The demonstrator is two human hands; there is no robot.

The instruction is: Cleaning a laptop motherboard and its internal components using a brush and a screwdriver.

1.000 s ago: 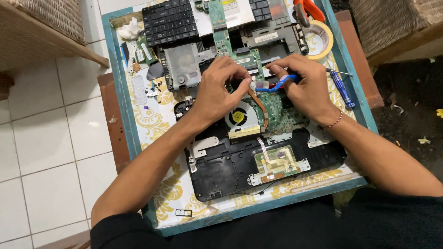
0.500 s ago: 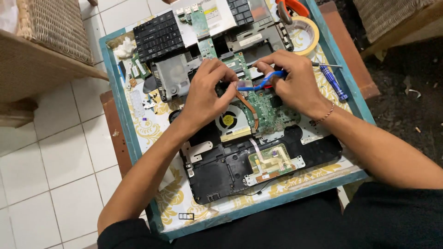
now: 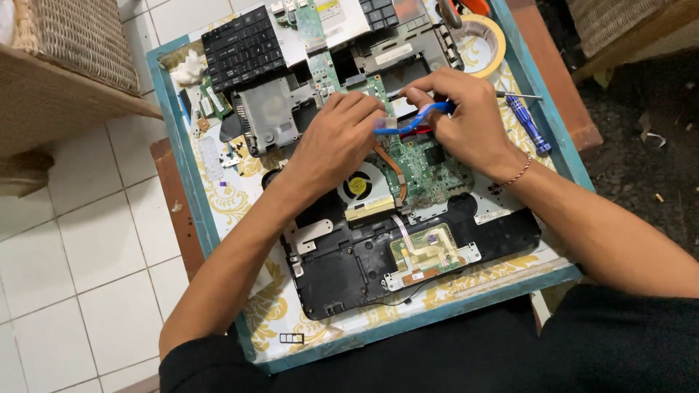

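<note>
An opened black laptop base (image 3: 349, 269) lies on a patterned tray-table (image 3: 218, 240), its green motherboard (image 3: 429, 171) and round fan (image 3: 357, 185) exposed. My right hand (image 3: 466, 124) grips a blue-handled tool (image 3: 415, 122) over the board's upper part. My left hand (image 3: 338, 142) rests on the board beside it, fingertips pinching near a small white piece (image 3: 386, 124) at the tool's tip. What the fingers hold underneath is hidden.
A detached black keyboard (image 3: 244, 47) and a grey metal cover (image 3: 273, 116) lie at the back left. A roll of yellow tape (image 3: 484, 36) and a blue screwdriver (image 3: 528, 124) sit at the right. Wicker furniture (image 3: 73, 58) stands left; white floor tiles (image 3: 80, 269) lie below it.
The view has shifted slightly, so the table sits lower and more to the right in frame. Both hands stay on the motherboard with the blue tool, barely moved.
</note>
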